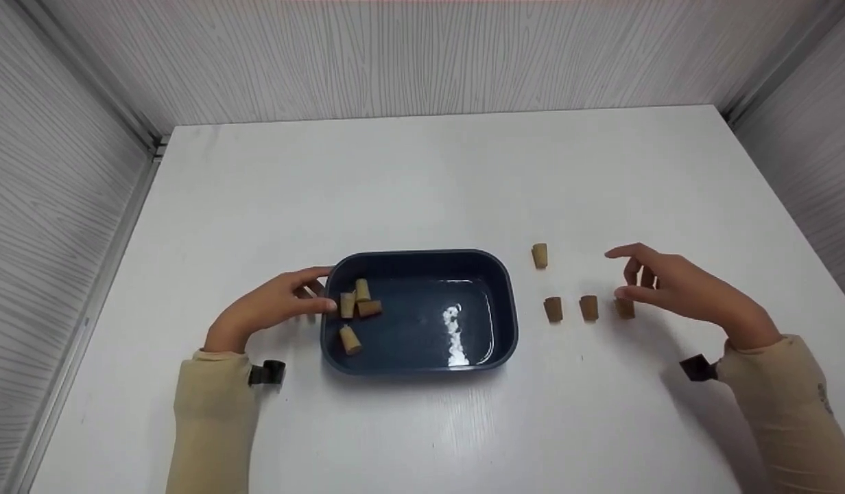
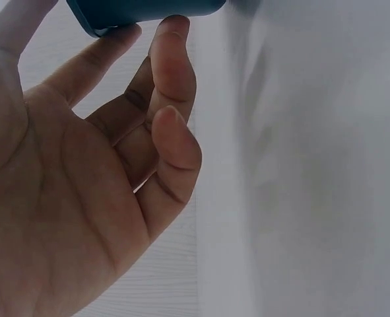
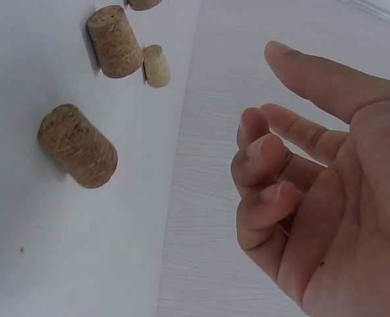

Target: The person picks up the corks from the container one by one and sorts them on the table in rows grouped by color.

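A dark blue rectangular tub [image 1: 422,370] stands on the white table. My left hand [image 1: 275,302] holds its left wall, thumb tip over the rim and index finger along the outside; in the left wrist view the index fingertip meets the tub [image 2: 148,10]. Several tapered cork stoppers, among them one cork [image 1: 350,339] lying apart, are in the tub's left end. My right hand [image 1: 676,291] hovers over the rightmost cork [image 1: 625,309], partly covering it. Its fingers are loosely bent with nothing between them, as the right wrist view shows beside the nearest cork [image 3: 79,146].
Right of the tub, a darker cork [image 1: 553,309] and another cork [image 1: 589,308] line up with the rightmost one. A paler cork [image 1: 540,256] stands farther back. Grey wood-grain panels [image 1: 422,62] enclose the table [image 1: 422,178] at the back and sides.
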